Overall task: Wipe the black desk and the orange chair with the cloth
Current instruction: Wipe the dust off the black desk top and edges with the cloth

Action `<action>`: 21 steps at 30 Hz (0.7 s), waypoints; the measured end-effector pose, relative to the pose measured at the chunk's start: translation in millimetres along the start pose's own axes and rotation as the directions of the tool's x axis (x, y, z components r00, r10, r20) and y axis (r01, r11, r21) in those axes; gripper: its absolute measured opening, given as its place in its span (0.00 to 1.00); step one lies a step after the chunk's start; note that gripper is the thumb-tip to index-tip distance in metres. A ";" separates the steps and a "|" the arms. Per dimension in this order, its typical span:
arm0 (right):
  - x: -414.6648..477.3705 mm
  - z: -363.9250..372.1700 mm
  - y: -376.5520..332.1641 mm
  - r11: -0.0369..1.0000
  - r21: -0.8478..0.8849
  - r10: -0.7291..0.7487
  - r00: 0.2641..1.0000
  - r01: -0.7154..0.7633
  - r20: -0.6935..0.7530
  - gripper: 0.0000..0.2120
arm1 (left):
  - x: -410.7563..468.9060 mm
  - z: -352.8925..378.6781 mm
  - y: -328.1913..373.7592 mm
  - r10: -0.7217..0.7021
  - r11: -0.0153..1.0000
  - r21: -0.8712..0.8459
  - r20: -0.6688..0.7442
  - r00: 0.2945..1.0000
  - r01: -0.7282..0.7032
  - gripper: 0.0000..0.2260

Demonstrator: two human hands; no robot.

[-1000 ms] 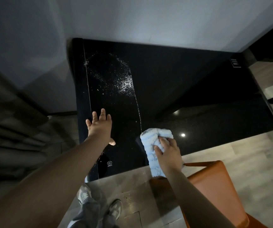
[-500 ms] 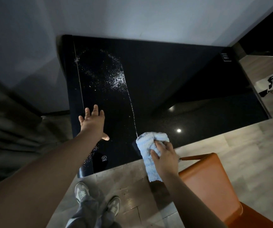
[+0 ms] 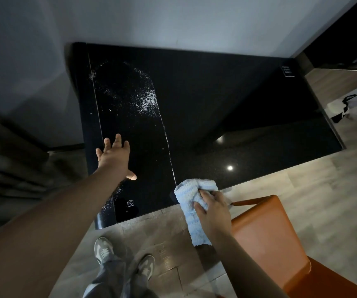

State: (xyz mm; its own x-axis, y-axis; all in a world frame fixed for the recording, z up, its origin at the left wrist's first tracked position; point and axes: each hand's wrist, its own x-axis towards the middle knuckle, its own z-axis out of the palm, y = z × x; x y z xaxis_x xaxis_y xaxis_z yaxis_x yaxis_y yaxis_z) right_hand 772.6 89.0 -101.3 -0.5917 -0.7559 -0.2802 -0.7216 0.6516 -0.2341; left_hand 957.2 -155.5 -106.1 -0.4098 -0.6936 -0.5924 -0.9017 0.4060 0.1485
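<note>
Blue cloth (image 3: 191, 203) gripped, right hand (image 3: 213, 211)

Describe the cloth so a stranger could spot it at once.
Find the black desk against the wall and follow its near edge to the orange chair. There the right hand grips the cloth, its end hanging past the edge. It is the only pale blue, fluffy thing here.

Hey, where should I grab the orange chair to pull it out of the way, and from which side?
Grip the top edge of the orange chair backrest, reaching down from above. That rim faces up toward you beside the right hand, which is busy holding the cloth; the open left hand on the desk is probably freer.
</note>
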 end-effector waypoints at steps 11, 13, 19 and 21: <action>-14.4 -8.6 14.1 0.998 -0.003 0.056 0.998 -0.056 0.002 0.22 | -0.8 -1.1 0.2 -0.005 1.000 -0.004 0.009 1.000 0.005 0.53; -13.6 -11.6 15.4 0.997 0.004 0.077 0.997 -0.077 -0.025 0.22 | -0.7 -0.8 0.1 -0.005 1.000 0.000 0.004 1.000 0.005 0.53; -12.8 -22.0 19.6 0.985 0.024 0.174 0.983 -0.173 -0.066 0.22 | 0.9 0.1 -0.7 -0.007 1.000 0.002 0.005 1.000 0.007 0.53; -12.1 -25.0 20.3 0.987 0.016 0.158 0.985 -0.158 -0.066 0.22 | 0.9 0.1 -0.6 -0.005 1.000 0.003 0.005 1.000 0.005 0.53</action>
State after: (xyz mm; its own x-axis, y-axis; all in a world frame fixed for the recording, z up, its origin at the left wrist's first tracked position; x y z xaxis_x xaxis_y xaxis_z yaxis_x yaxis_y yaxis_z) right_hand 756.0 109.8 -79.3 -0.7210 -0.6458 -0.2514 -0.6134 0.7635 -0.2021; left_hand 957.4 -156.4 -106.9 -0.4047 -0.6928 -0.5969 -0.9033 0.4046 0.1429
